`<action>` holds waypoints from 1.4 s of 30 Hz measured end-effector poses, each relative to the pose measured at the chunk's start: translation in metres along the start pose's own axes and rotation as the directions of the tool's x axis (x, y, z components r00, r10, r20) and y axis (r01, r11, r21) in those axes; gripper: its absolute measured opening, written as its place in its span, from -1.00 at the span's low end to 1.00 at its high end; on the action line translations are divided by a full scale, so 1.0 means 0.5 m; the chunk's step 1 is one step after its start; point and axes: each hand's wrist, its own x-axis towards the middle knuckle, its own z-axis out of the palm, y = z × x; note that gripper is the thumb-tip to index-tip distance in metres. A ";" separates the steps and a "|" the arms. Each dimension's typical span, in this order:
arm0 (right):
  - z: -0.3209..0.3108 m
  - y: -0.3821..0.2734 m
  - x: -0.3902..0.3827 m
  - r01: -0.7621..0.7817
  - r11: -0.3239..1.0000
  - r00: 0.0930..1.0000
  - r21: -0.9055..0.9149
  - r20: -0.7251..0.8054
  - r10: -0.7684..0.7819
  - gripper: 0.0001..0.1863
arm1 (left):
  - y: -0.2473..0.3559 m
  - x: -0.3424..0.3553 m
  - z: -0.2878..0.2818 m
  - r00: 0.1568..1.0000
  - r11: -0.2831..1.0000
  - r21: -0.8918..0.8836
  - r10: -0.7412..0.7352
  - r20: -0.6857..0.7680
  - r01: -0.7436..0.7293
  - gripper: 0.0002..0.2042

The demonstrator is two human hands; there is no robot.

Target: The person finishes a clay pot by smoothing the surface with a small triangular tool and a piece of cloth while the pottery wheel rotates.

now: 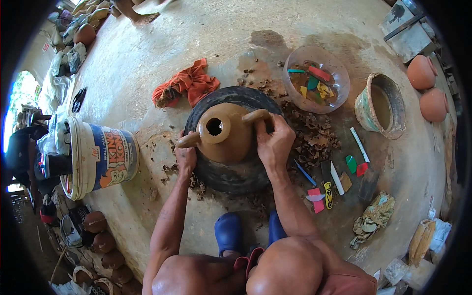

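Note:
A brown wet clay jug (226,142) with a narrow open neck and two side handles stands on a black round turntable (231,177). My left hand (186,156) is closed at the jug's left handle (188,140), its fingers partly hidden behind it. My right hand (275,140) grips the right handle (255,116) with bent fingers. An orange cloth (194,81) lies behind the turntable to the left. A clear plastic bowl (338,78) with water and colored pieces sits behind to the right. Several small tools (328,195) and clay scraps (314,132) lie at the right.
A white bucket (88,162) is at left, near stacked pots (105,243). A stained bucket (364,110) of murky water and terracotta pots (432,105) stand at right. A crumpled rag (373,216) lies front right. Another person's bare foot (142,19) is at the top.

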 end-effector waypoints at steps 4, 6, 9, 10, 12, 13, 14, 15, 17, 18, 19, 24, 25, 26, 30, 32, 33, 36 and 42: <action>-0.003 -0.023 0.005 0.026 0.983 0.998 -0.180 0.054 -0.017 -0.80 | -0.006 -0.001 -0.010 0.999 1.000 -0.020 -0.004 0.035 0.005 -0.47; -0.011 -0.011 0.005 0.042 0.998 0.997 -0.035 0.071 -0.040 -0.80 | 0.001 0.001 -0.005 0.999 1.000 -0.028 0.001 0.039 0.000 -0.47; -0.027 -0.006 0.007 0.096 0.978 0.990 0.185 0.083 -0.113 -0.81 | 0.004 0.006 -0.002 1.000 0.997 -0.079 0.023 -0.015 -0.025 -0.50; -0.031 -0.006 0.009 0.134 0.958 0.984 0.255 0.077 -0.159 -0.81 | 0.004 0.015 -0.004 1.000 0.998 -0.059 0.022 0.003 -0.022 -0.50; -0.037 0.010 0.004 0.171 0.960 0.982 0.220 0.045 -0.185 -0.80 | 0.005 0.014 0.001 0.999 0.999 -0.041 0.015 0.029 -0.014 -0.51; -0.038 0.016 0.002 0.209 0.960 0.976 0.187 0.014 -0.216 -0.78 | 0.005 0.011 0.002 0.999 0.997 -0.070 0.035 0.021 -0.034 -0.50; -0.035 0.014 0.003 0.206 0.961 0.977 0.186 0.014 -0.212 -0.78 | 0.001 0.010 0.001 0.998 0.994 -0.096 0.056 0.012 -0.055 -0.49; -0.028 0.011 0.006 0.246 0.967 0.969 0.063 -0.019 -0.246 -0.77 | -0.003 0.010 -0.002 0.998 0.994 -0.094 0.055 0.015 -0.054 -0.49; -0.020 0.004 0.010 0.276 0.959 0.959 -0.064 -0.046 -0.279 -0.75 | -0.007 0.013 -0.009 0.998 0.999 0.004 0.053 0.014 -0.053 -0.50; -0.019 -0.002 0.011 0.267 0.949 0.961 -0.169 -0.029 -0.275 -0.75 | -0.006 0.012 -0.009 0.999 0.999 0.004 0.052 0.016 -0.052 -0.50; -0.017 -0.008 0.013 0.256 0.928 0.963 -0.272 -0.011 -0.269 -0.74 | -0.006 0.011 -0.009 0.999 0.999 0.012 0.040 0.011 -0.040 -0.50; -0.025 -0.024 0.006 0.190 0.917 0.980 -0.349 0.021 -0.196 -0.77 | 0.007 0.008 -0.004 0.999 0.999 -0.042 0.032 0.029 -0.031 -0.50; -0.026 -0.019 0.002 0.226 0.907 0.972 -0.357 0.020 -0.234 -0.77 | 0.008 0.009 -0.004 0.998 0.997 -0.076 0.033 0.046 -0.029 -0.50; -0.027 -0.019 0.001 0.261 0.895 0.962 -0.362 0.018 -0.273 -0.77 | 0.004 0.012 -0.006 0.997 0.994 -0.108 0.036 0.062 -0.029 -0.50; -0.040 -0.029 0.000 0.245 0.945 0.968 -0.215 0.005 -0.250 -0.76 | -0.004 0.019 -0.005 0.997 0.998 -0.024 0.058 0.042 -0.057 -0.50; -0.037 -0.041 -0.002 0.079 0.989 0.994 -0.123 0.087 -0.069 -0.75 | -0.006 0.019 -0.014 0.997 0.999 -0.020 0.028 0.074 -0.026 -0.47; -0.032 -0.040 -0.004 0.077 0.989 0.994 -0.122 0.087 -0.067 -0.75 | -0.023 0.020 -0.016 0.997 1.000 -0.018 0.027 0.075 -0.026 -0.47; -0.023 -0.004 -0.009 -0.069 0.995 0.992 0.074 0.110 0.061 -0.76 | -0.031 0.017 -0.005 0.999 0.997 0.061 0.046 0.009 -0.047 -0.46; -0.056 0.071 -0.020 -0.101 0.943 0.988 0.318 0.140 0.058 -0.77 | 0.009 0.019 -0.006 0.994 1.000 -0.013 -0.001 0.110 0.002 -0.46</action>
